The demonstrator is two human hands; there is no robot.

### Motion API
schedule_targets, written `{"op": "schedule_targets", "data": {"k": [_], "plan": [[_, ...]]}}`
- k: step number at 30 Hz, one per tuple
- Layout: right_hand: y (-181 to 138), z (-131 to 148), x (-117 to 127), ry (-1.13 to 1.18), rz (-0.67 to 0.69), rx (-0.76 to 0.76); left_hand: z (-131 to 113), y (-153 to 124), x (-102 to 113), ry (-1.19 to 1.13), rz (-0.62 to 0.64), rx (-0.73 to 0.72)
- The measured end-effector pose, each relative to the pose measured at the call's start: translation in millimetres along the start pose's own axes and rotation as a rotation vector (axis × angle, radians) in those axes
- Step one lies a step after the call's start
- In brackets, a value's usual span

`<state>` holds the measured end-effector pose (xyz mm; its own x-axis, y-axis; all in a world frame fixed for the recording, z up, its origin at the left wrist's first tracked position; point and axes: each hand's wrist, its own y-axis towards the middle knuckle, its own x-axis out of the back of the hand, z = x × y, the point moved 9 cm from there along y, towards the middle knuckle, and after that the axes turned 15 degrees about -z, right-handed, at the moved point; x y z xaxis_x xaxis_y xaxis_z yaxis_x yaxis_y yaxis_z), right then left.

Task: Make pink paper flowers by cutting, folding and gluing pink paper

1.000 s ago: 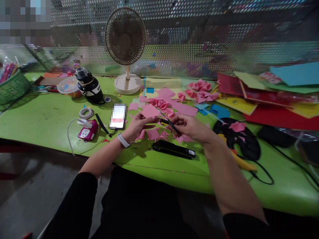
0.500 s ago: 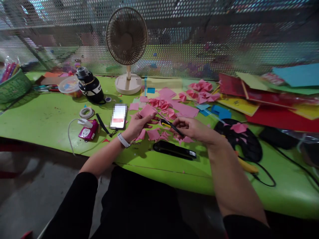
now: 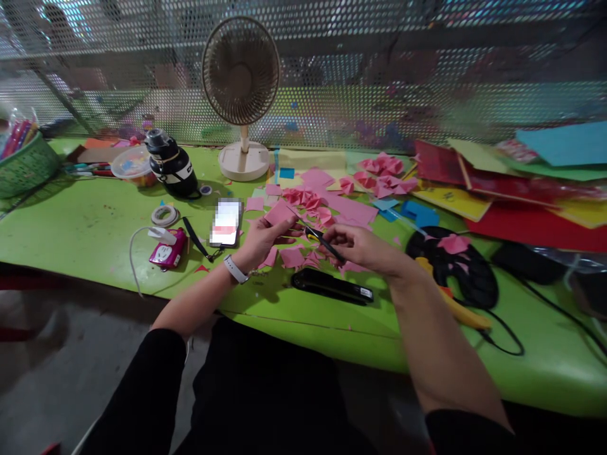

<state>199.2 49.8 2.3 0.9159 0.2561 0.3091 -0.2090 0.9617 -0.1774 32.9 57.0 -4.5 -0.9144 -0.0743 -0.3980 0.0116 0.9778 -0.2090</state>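
My left hand [image 3: 260,242] is closed on a small pink paper square [image 3: 279,212], held above the green table [image 3: 90,227]. My right hand [image 3: 363,246] grips a black and yellow utility knife [image 3: 318,236] whose thin blade points up-left and meets the paper's right edge. Several pink paper scraps [image 3: 296,258] lie on the table under both hands. A white watch sits on my left wrist.
A black stapler [image 3: 332,285] lies near the front edge. A phone [image 3: 226,221], tape roll [image 3: 164,215], pink charger [image 3: 165,251], black bottle [image 3: 171,165] and fan [image 3: 241,95] stand left and behind. Folded pink flowers [image 3: 382,174], coloured card sheets [image 3: 521,183] and a black glue gun [image 3: 450,265] fill the right.
The pink paper and the knife have dropped slightly toward the table, and my right hand has shifted a little left and closer to the left hand.
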Motion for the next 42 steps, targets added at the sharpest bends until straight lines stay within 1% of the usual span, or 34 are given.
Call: {"op": "schedule_targets", "data": {"k": [8,11,17,20,28,34,38,42], "plan": [[-2,1,-1,0.017,0.019,-0.006,-5,-3,-1,0.022,-0.022,0.026],[-1,2,0,0.018,0.023,0.019,-7,-4,-2,0.041,0.002,0.013],[-3,0,-4,0.012,0.093,0.036,-7,-3,-4,0.02,0.059,-0.019],[-2,0,-4,0.011,0.102,0.046,-7,-2,-4,0.032,0.071,-0.021],[-2,-1,-3,0.006,0.093,0.063,-7,-3,-5,0.051,0.07,-0.009],[-1,3,-1,-0.027,0.046,0.115,-6,-1,-2,0.065,0.032,0.022],[-1,9,1,-0.056,0.011,0.138,-5,0,-2,0.058,0.045,0.028],[-1,11,1,-0.052,0.011,0.135,-5,0,-3,0.034,0.067,0.03]]}}
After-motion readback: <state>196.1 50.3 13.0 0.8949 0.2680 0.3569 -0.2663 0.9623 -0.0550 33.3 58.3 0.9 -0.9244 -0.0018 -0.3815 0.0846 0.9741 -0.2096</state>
